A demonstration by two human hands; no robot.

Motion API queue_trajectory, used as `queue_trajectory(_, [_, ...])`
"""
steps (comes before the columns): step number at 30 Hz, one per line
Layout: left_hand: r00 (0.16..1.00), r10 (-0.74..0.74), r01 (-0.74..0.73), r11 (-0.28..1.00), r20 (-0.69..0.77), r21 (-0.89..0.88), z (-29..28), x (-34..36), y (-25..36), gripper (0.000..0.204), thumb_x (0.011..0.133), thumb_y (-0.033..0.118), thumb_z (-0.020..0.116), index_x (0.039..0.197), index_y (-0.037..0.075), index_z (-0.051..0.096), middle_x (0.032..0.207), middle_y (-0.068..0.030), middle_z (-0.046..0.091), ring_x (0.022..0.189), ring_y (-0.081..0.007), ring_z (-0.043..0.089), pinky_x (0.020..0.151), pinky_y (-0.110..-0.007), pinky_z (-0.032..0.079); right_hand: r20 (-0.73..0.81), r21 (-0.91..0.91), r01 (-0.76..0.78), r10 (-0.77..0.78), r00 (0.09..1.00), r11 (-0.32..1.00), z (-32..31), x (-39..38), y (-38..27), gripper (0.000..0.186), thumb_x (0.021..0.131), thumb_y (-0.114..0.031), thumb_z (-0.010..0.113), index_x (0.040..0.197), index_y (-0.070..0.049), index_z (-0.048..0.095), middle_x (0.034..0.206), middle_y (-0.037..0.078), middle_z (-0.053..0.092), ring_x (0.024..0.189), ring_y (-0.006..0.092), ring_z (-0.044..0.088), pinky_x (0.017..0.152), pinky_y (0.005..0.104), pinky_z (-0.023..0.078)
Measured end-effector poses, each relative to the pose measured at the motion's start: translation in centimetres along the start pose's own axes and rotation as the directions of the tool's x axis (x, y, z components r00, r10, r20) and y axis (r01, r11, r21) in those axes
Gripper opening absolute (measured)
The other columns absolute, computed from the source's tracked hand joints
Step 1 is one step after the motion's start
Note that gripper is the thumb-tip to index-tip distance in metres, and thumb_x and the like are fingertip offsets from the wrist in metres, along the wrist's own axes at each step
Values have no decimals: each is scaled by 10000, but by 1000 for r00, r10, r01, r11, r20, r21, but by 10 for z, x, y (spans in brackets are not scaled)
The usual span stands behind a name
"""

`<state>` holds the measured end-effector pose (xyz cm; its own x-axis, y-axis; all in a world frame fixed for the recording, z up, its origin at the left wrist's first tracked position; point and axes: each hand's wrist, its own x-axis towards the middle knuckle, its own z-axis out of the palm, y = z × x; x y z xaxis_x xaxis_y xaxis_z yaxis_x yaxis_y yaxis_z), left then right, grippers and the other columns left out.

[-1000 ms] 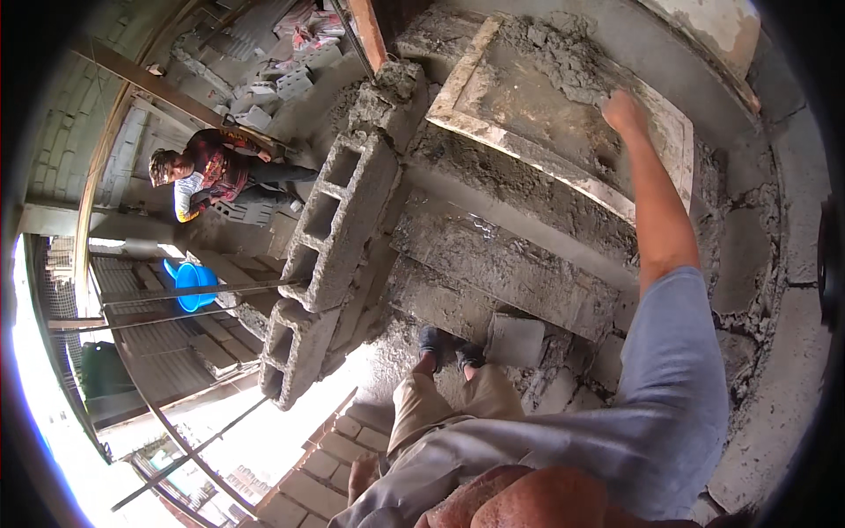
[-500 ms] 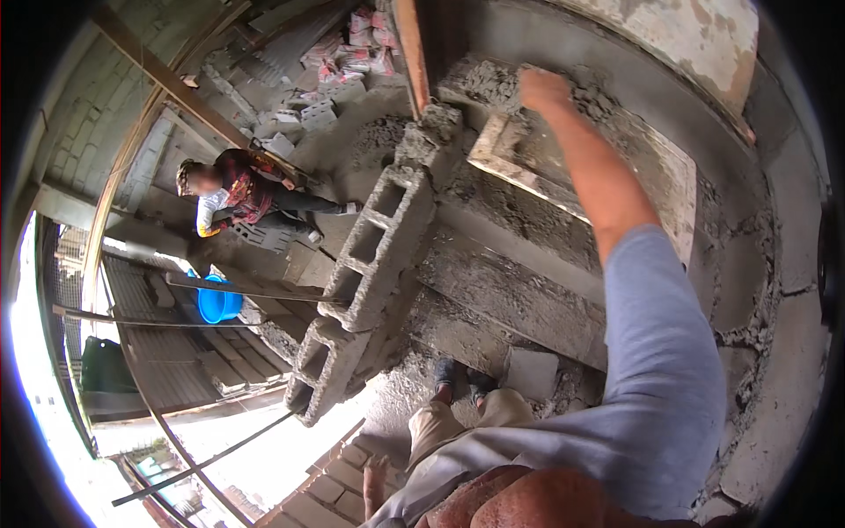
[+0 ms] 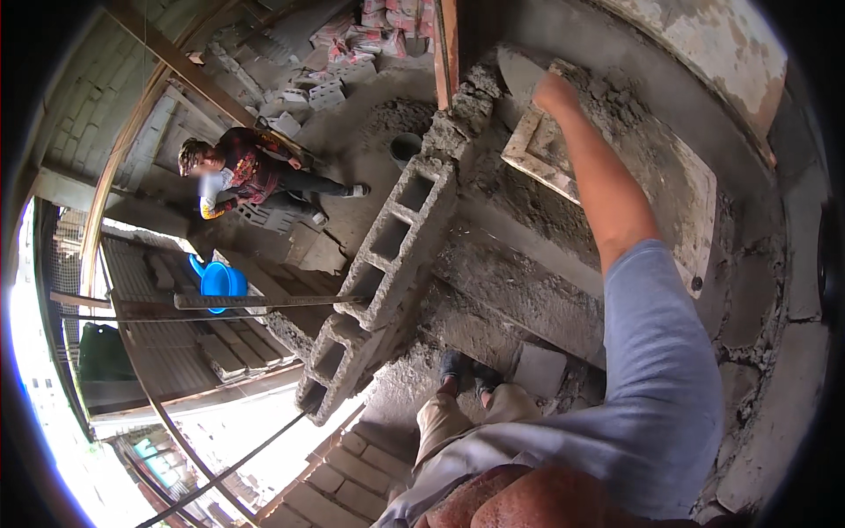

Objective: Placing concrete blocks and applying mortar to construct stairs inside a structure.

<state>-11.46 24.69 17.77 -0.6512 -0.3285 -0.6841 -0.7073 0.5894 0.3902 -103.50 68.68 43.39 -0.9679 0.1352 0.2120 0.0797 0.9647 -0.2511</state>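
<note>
My right arm stretches out toward the far side, and my right hand (image 3: 553, 92) is closed on a trowel, its handle hidden in the fist. The trowel's grey pointed blade (image 3: 519, 72) reaches left of the fist, over the end of the block wall. Wet grey mortar (image 3: 607, 95) lies in a shallow wooden mortar board (image 3: 550, 174) beside the hand. The hollow concrete block wall (image 3: 405, 231) runs from there toward the lower left, with rough mortar (image 3: 458, 123) at its far end. My left hand does not show.
A co-worker (image 3: 251, 172) stands beyond the wall. A blue dipper (image 3: 223, 280), a dark bucket (image 3: 406, 148) and stacked sacks (image 3: 378, 31) are over there too. A wooden post (image 3: 446, 57) rises at the wall's far end; a bar (image 3: 264, 301) juts from the blocks.
My right hand has shifted slightly right and lower, and the trowel blade now shows clear of the mortar. My left hand has left the lower edge of the view. The view has shifted slightly.
</note>
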Motion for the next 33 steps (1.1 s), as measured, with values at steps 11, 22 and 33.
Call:
queue_trajectory(11, [960, -216, 277, 612, 181, -740, -57, 70, 3, 253, 859, 250, 659, 1064, 109, 615, 920, -111, 649, 741, -248, 648, 609, -368, 526, -4, -325, 331, -351, 936, 886, -31, -53, -35, 194, 802, -93, 552, 862, -63, 734, 933, 162, 700, 919, 293, 684, 756, 409, 554])
queue_trajectory(22, [985, 61, -71, 996, 160, 60, -85, 49, 45, 202, 880, 151, 600, 1075, 106, 631, 909, -93, 649, 714, -191, 652, 593, -340, 541, 347, 267, -230, 129, 929, 936, -131, -128, 20, 302, 924, -335, 566, 1033, -68, 653, 762, 90, 607, 587, 169, 542, 530, 345, 490])
queue_trajectory(33, [961, 20, -82, 972, 275, 218, -82, 68, 2, 274, 875, 146, 593, 1145, 129, 631, 1029, -132, 652, 814, -240, 680, 642, -346, 561, 370, 111, -192, 139, 918, 975, 79, -349, 117, 378, 863, -279, 606, 1119, -2, 596, 950, 212, 671, 858, 370, 655, 742, 474, 513])
